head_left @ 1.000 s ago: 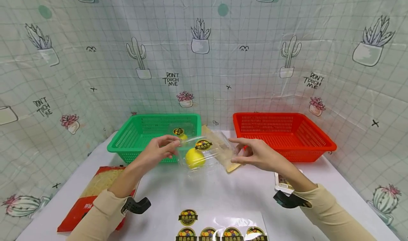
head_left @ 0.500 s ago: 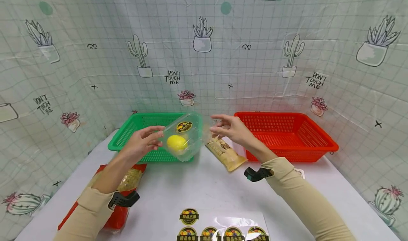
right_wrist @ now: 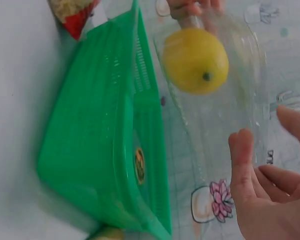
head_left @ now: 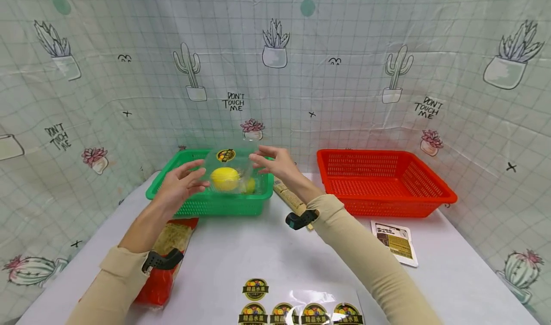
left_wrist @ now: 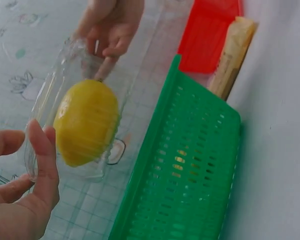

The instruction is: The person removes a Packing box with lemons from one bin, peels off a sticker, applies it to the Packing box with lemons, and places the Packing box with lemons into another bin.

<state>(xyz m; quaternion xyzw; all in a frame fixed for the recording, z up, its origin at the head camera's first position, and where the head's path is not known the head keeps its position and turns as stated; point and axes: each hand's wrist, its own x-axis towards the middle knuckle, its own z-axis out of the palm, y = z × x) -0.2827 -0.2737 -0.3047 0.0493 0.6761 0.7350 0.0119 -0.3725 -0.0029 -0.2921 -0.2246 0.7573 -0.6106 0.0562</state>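
A clear plastic box (head_left: 240, 158) with a lemon (head_left: 225, 178) inside and a round black-and-gold sticker (head_left: 225, 155) on its lid is held up over the green basket (head_left: 215, 206). My left hand (head_left: 178, 184) grips its left end between thumb and fingers. At the opposite end, my right hand (head_left: 279, 163) holds the box with thumb and fingers. In the left wrist view the lemon (left_wrist: 87, 123) shows whole through the plastic. Down in the basket, seen in the right wrist view, another sticker (right_wrist: 139, 165) shows behind the rim, and a yellow fruit (head_left: 249, 186) lies there.
A red basket (head_left: 387, 208) stands to the right. Between the baskets lies a tan packet (head_left: 289, 196). A red bag (head_left: 157, 284) is under my left forearm, a white-and-brown pouch (head_left: 396, 243) at right. A sticker sheet (head_left: 297, 291) lies at the front.
Both hands have carried the plastic box left and away from me, from above the table to over the green basket. The tan packet and the pouch have come into fuller and lesser view behind the right arm.
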